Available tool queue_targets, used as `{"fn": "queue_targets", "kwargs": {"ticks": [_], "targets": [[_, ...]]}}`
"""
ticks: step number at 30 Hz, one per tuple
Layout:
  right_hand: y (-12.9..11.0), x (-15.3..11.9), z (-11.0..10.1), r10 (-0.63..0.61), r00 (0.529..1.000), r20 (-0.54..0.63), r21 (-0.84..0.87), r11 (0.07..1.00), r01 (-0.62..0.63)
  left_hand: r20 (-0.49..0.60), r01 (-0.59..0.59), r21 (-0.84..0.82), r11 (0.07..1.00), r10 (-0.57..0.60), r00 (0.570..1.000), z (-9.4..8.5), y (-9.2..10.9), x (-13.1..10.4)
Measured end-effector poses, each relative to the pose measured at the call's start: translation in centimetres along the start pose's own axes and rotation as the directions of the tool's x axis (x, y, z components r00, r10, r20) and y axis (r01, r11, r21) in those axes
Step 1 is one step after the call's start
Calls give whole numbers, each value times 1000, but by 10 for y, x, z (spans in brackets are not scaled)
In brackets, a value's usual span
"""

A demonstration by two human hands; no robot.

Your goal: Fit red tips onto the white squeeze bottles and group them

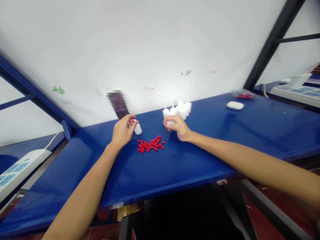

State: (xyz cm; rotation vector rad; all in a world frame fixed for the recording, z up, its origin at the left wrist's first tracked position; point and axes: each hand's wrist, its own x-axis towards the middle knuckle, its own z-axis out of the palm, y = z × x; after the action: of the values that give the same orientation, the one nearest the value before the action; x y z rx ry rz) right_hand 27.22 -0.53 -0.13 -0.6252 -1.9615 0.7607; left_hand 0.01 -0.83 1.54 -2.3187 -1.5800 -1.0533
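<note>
Scattered loosely on the blue table [195, 146], in one small heap, with a few strays at the edges: red pieces [150, 145], short and hollow-looking. Just behind the left end of the heap, a white bottle [137, 128], with the left hand [122, 130] reaching in at its top. Narrow there, thumb and fingertips nearly together around a small red bit [133, 120]; too small to tell whether seated on the bottle or only held against it.

Behind the right end of the heap, the right hand [178, 126], curled closed around a second white container [171, 124], mostly covered by the fingers. Beyond that hand, farther back from the heap, a close group of white bottles [183, 109], some with pointed tips upward. Opaque walls throughout, so impossible to tell the contents of any of them.

Back and left of the heap, a phone [120, 107] leaning against the white wall [155, 50], partly pixelated. Well off to the right of the heap, a rounded white case [235, 105], lid down, contents hidden. Farther back on that side, a clear plastic bag [243, 94] with more red pieces inside.
</note>
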Motion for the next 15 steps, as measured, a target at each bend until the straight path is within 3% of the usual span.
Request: {"fn": "queue_targets", "kwargs": {"ticks": [5, 8, 11, 15], "targets": [[5, 0, 0, -37, 990, -137, 88, 995, 50, -102, -10, -4, 1000, 10, 995, -2, -2, 1], [7, 0, 3, -63, 976, -208, 130, 987, 92, -160, -97, 35, 995, 101, 982, -7, 6, -1], [8, -1, 4, -79, 970, -229, 120, 987, 109, 20, -281, 44, 959, 281, 960, -7, 27, -4], [7, -3, 4, -143, 962, -232, 68, 984, 163, 362, -485, 25, 874, 444, 820, 1, 58, -8]]}}
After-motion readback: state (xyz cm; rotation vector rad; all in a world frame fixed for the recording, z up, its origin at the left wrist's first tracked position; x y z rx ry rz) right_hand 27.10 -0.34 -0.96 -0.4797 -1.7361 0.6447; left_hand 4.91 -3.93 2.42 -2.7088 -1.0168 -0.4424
